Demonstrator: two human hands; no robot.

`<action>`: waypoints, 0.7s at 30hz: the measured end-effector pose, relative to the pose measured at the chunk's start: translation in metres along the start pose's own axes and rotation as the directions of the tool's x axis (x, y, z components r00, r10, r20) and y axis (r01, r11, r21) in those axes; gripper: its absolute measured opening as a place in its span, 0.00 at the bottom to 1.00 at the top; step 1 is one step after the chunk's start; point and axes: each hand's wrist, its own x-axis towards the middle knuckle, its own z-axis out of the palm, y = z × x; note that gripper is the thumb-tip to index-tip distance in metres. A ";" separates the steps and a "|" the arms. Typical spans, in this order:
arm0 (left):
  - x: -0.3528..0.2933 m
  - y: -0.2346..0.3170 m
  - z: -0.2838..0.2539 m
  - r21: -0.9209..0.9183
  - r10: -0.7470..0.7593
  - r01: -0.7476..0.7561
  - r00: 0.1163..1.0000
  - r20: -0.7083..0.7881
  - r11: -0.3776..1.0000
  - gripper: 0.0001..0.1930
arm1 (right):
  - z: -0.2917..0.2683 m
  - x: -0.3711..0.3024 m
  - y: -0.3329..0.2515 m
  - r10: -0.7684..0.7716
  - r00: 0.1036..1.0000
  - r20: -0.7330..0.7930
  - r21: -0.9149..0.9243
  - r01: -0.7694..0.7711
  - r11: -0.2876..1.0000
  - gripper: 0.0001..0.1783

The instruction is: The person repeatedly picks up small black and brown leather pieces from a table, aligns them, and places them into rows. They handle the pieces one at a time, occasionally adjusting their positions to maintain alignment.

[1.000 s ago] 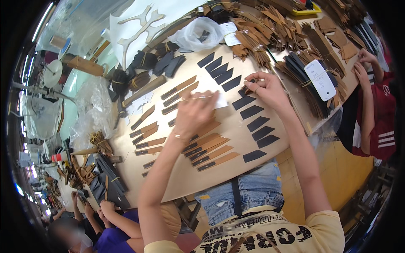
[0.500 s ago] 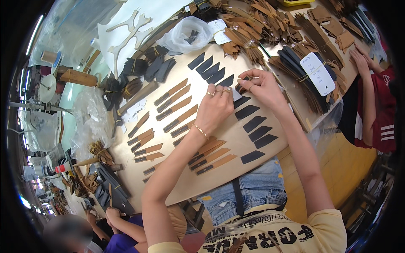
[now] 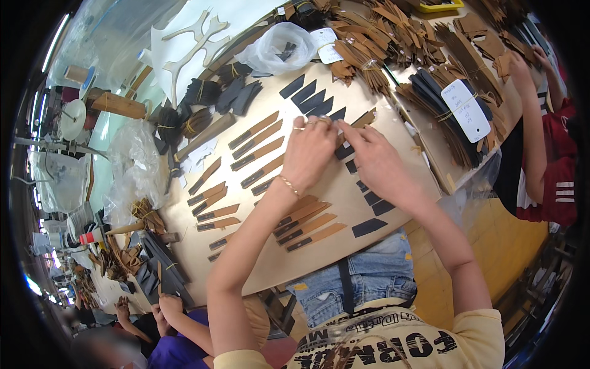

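Observation:
Over the table, my left hand (image 3: 312, 144) has its fingers curled closed; whatever they hold is hidden under them. My right hand (image 3: 378, 160) reaches across so that its fingertips meet those of the left. A brown leather strip (image 3: 367, 117) sticks out beyond the right fingers, which press on its middle. Black slanted leather pieces (image 3: 303, 93) lie in a row past the left hand, and more black pieces (image 3: 369, 227) run down beside my right wrist. Brown strips with dark ends (image 3: 258, 147) are laid out in rows left of my left forearm.
Bundled brown pieces (image 3: 369, 37) and a black bundle with a white tag (image 3: 465, 111) fill the far and right sides. A clear plastic bag (image 3: 276, 49) stands at the back. Co-workers' arms (image 3: 533, 135) show at right and lower left. A spool (image 3: 77, 74) stands at left.
My right hand has come left and down onto the left fingertips. A brown strip now shows at its fingers; the white piece under my left hand is no longer visible.

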 end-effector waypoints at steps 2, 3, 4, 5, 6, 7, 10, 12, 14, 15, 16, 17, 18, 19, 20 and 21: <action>-0.003 -0.006 -0.011 -0.112 -0.136 0.127 0.988 -0.077 0.986 0.16 | 0.002 0.003 -0.008 -0.124 0.992 -0.026 -0.190 0.117 0.975 0.38; -0.006 -0.008 -0.017 -0.165 -0.213 0.191 0.969 -0.122 0.968 0.17 | 0.001 0.006 -0.010 -0.128 0.992 0.019 -0.260 0.128 0.957 0.36; -0.009 -0.008 -0.023 -0.221 -0.290 0.249 0.941 -0.173 0.943 0.19 | -0.001 0.010 -0.012 -0.129 0.990 0.064 -0.330 0.143 0.933 0.33; -0.011 -0.007 -0.029 -0.276 -0.307 0.249 0.933 -0.189 0.928 0.20 | -0.004 0.015 -0.011 -0.116 0.983 0.142 -0.389 0.164 0.907 0.31; -0.015 -0.004 -0.033 -0.288 -0.319 0.254 0.925 -0.207 0.923 0.20 | -0.010 0.021 -0.006 -0.092 0.991 0.100 -0.295 0.118 0.948 0.28; -0.021 0.002 -0.038 -0.299 -0.332 0.261 0.917 -0.220 0.918 0.20 | -0.020 0.029 0.005 -0.053 0.994 0.096 -0.184 0.070 0.980 0.24; -0.042 0.015 -0.049 -0.349 -0.402 0.309 0.886 -0.234 0.885 0.19 | -0.036 0.040 0.032 0.043 0.997 -0.071 -0.080 -0.048 0.996 0.19; -0.056 0.021 -0.054 -0.385 -0.453 0.344 0.858 -0.240 0.856 0.18 | -0.034 0.037 0.044 0.109 0.987 -0.122 -0.042 -0.115 0.993 0.18; -0.065 0.025 -0.057 -0.435 -0.487 0.357 0.841 -0.235 0.827 0.15 | -0.030 0.036 0.053 0.184 0.981 -0.066 0.026 -0.183 0.983 0.19; -0.068 0.028 -0.057 -0.458 -0.503 0.367 0.836 -0.220 0.810 0.15 | -0.027 0.036 0.055 0.194 0.979 -0.058 0.040 -0.192 0.981 0.18; -0.071 0.030 -0.058 -0.480 -0.521 0.382 0.830 -0.197 0.790 0.15 | -0.024 0.037 0.056 0.206 0.978 -0.047 0.048 -0.203 0.978 0.17; -0.072 0.031 -0.058 -0.479 -0.510 0.362 0.831 -0.223 0.799 0.15 | -0.022 0.038 0.057 0.221 0.975 -0.032 0.060 -0.218 0.974 0.17; -0.073 0.032 -0.058 -0.492 -0.517 0.360 0.825 -0.229 0.793 0.15 | -0.022 0.039 0.057 0.251 0.968 -0.010 0.085 -0.250 0.965 0.16; -0.074 0.033 -0.057 -0.504 -0.528 0.364 0.818 -0.228 0.783 0.15 | -0.024 0.039 0.055 0.285 0.958 0.019 0.113 -0.285 0.952 0.14; -0.074 0.035 -0.058 -0.517 -0.543 0.375 0.810 -0.221 0.770 0.15 | -0.027 0.040 0.052 0.304 0.951 0.057 0.156 -0.309 0.938 0.13; -0.075 0.035 -0.059 -0.532 -0.553 0.376 0.803 -0.221 0.758 0.16 | -0.031 0.037 0.047 0.240 0.970 -0.040 0.158 -0.231 0.960 0.11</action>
